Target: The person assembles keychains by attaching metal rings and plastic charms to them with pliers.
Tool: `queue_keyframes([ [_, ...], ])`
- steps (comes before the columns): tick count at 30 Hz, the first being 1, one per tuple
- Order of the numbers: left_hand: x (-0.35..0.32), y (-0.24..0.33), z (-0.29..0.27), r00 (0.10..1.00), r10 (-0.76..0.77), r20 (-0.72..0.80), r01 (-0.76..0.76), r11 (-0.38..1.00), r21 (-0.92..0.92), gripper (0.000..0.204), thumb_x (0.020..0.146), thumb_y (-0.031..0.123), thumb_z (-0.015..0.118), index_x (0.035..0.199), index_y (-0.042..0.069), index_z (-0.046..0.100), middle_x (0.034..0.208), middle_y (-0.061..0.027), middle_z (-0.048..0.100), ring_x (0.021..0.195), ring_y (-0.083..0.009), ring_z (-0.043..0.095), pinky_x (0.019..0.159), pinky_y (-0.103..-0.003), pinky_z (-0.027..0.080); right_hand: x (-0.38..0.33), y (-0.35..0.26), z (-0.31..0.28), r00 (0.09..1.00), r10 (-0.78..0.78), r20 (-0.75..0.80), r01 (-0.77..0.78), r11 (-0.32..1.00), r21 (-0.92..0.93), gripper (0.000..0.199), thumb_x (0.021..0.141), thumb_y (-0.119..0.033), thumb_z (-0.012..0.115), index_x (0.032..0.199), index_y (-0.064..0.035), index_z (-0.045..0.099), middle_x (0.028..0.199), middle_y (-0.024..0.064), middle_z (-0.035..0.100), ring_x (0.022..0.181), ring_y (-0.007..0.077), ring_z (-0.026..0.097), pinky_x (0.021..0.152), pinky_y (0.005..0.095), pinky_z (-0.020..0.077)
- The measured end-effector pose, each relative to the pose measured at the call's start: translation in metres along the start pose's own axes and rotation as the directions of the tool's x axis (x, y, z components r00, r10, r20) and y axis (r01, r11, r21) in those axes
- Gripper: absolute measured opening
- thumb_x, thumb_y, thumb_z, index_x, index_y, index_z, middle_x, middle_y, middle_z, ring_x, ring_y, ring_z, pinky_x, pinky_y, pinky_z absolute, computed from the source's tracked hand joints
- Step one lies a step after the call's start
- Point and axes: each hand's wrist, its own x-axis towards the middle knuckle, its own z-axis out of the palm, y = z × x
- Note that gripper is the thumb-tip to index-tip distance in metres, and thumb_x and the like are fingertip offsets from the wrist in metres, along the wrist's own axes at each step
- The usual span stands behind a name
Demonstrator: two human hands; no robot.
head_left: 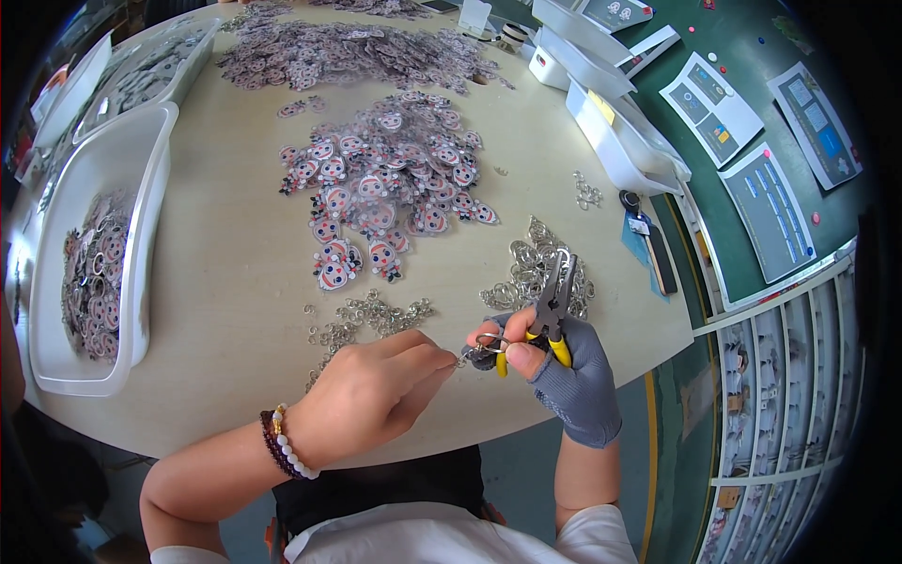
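My right hand, in a grey fingerless glove, is closed around pliers with yellow handles, their jaws pointing away from me. Its thumb and forefinger also pinch a silver key ring. My left hand is closed in a pinch beside it, at the end of a short metal chain by the key ring; its fingertips are partly hidden. Loose small rings lie just beyond the left hand. A heap of key rings with chains sits beyond the right hand. Clear acrylic charms printed with a cartoon face are piled mid-table.
At the left stands a white tray holding charms with rings. Another charm heap covers the far table. White bins line the right edge, near a dark long tool and a few small rings. Papers hang on a green board.
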Motion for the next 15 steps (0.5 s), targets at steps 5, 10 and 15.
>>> queue_keyframes([
  [5,0.0,-0.005,0.001,0.994,0.095,-0.053,-0.091,0.994,0.065,0.021,0.082,0.001,0.065,0.102,0.004,0.063,0.086,-0.0104,0.061,0.065,-0.0307,0.061,0.055,-0.038,0.049,-0.004,-0.002,-0.004,1.0,0.017,-0.017,-0.018,0.998,-0.065,0.01,0.092,-0.003,0.06,0.102,-0.001,0.06,0.106,0.0107,0.067,0.1,0.0159,0.063,0.092,0.0308,0.0476],
  [10,-0.001,-0.005,0.001,0.98,0.19,-0.065,-0.172,0.961,0.215,0.032,0.075,0.0,0.066,0.106,0.006,0.063,0.094,-0.0071,0.062,0.074,-0.0267,0.064,0.059,-0.035,0.051,-0.004,-0.003,0.0,0.996,-0.086,0.011,0.079,0.851,-0.52,0.019,0.087,-0.007,0.068,0.1,0.0016,0.059,0.096,0.0115,0.063,0.086,0.0195,0.064,0.078,0.0316,0.0494],
  [15,0.0,0.0,-0.003,0.978,0.207,-0.001,-0.197,0.929,0.312,0.037,0.073,-0.001,0.067,0.109,0.005,0.062,0.098,-0.0081,0.062,0.08,-0.0254,0.064,0.062,-0.035,0.052,0.005,0.007,0.016,0.971,-0.22,0.099,0.23,0.718,-0.657,0.021,0.083,-0.006,0.071,0.097,0.0013,0.058,0.089,0.0147,0.059,0.074,0.0295,0.063,0.065,0.0336,0.0497],
])
